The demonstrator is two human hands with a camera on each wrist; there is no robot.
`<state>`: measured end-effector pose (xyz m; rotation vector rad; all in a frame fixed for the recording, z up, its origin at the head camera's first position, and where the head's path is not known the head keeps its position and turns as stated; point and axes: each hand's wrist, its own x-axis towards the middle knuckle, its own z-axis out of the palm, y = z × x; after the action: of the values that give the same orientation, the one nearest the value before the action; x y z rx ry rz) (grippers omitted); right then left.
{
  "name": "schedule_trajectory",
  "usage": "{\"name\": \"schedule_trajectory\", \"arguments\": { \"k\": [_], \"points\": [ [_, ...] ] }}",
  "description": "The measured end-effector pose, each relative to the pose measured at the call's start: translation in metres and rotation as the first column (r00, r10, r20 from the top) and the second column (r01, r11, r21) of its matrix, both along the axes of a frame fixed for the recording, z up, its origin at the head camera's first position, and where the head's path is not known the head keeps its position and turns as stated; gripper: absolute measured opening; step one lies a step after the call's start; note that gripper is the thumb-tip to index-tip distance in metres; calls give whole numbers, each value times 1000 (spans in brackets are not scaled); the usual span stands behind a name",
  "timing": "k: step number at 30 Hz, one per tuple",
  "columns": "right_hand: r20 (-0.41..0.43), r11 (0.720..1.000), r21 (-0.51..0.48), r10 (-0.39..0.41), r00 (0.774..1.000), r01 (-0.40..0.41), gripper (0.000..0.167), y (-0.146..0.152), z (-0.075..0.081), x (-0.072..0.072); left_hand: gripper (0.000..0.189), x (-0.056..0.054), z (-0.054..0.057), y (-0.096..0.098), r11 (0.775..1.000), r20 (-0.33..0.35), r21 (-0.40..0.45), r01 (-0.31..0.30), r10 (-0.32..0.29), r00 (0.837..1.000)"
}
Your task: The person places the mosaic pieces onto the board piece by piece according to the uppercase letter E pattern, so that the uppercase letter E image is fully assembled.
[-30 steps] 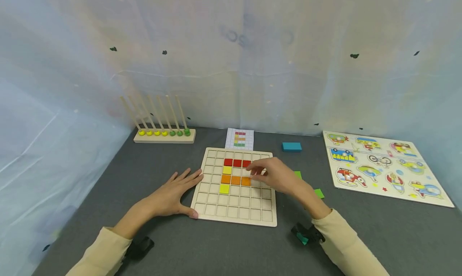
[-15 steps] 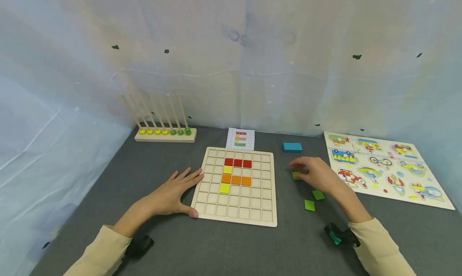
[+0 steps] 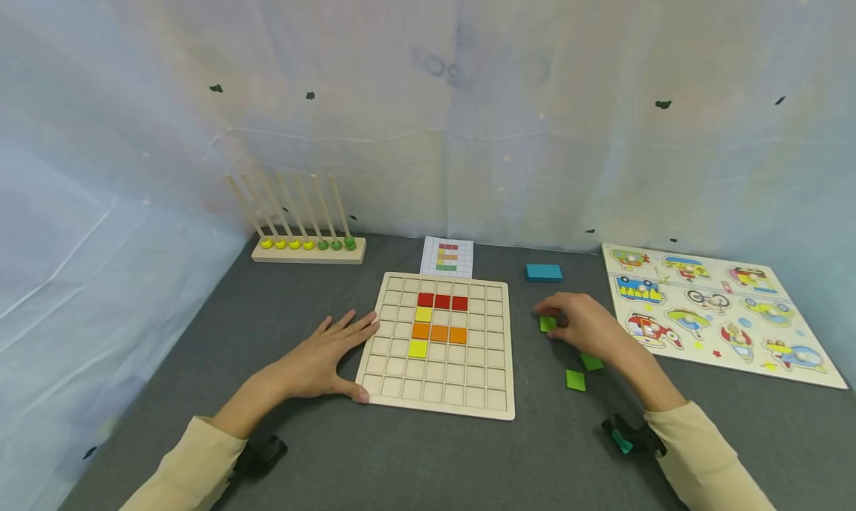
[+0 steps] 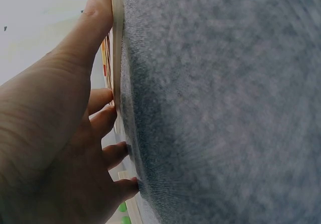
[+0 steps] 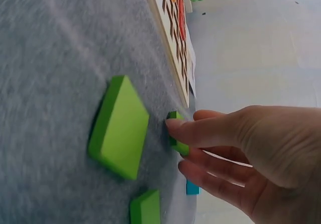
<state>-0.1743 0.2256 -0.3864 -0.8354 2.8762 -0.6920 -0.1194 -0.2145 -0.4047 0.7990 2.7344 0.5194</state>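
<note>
A pale wooden grid board point(image 3: 441, 414) lies in the middle of the table. Set in its squares are red tiles point(image 3: 442, 301), orange tiles point(image 3: 438, 333) and two yellow tiles point(image 3: 417, 348). My left hand point(image 3: 321, 359) has its fingers spread, with thumb and fingertips at the board's left edge. To the right of the board, my right hand point(image 3: 585, 324) pinches a green tile point(image 3: 548, 324) between thumb and fingers, low over the table; the right wrist view shows the thumb on this tile point(image 5: 176, 143). Two more green tiles point(image 3: 575, 380) lie nearer, below that hand.
Behind the board lies a pattern card point(image 3: 461, 247) with coloured squares. A blue block point(image 3: 544, 272) sits at the back right, and a vehicle puzzle board point(image 3: 709, 325) lies far right. Back left stands a bead rack point(image 3: 307, 255) with upright rods.
My right hand has moved right, from over the board to the far green tile, and its fingers have closed on it. My left hand stays at the board's edge.
</note>
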Motion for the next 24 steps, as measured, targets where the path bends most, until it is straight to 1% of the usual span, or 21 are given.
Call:
{"name": "schedule_trajectory", "arguments": {
  "k": [5,12,18,24],
  "points": [
    [8,1000,-21,22,1000,-22,36,-8,1,0,118,0,0,0,1000,0,-5,-6,6,1000],
    [-4,1000,-11,22,1000,-22,35,-21,1,2,118,0,1,0,1000,-1,-9,-2,2,1000],
    [18,998,-46,42,999,-41,36,-37,4,4,117,0,1,0,1000,0,-7,-2,2,1000],
    [42,995,-73,67,997,-64,38,-50,4,5,118,0,0,0,1000,4,1,1,-1,1000]
  ]
}}
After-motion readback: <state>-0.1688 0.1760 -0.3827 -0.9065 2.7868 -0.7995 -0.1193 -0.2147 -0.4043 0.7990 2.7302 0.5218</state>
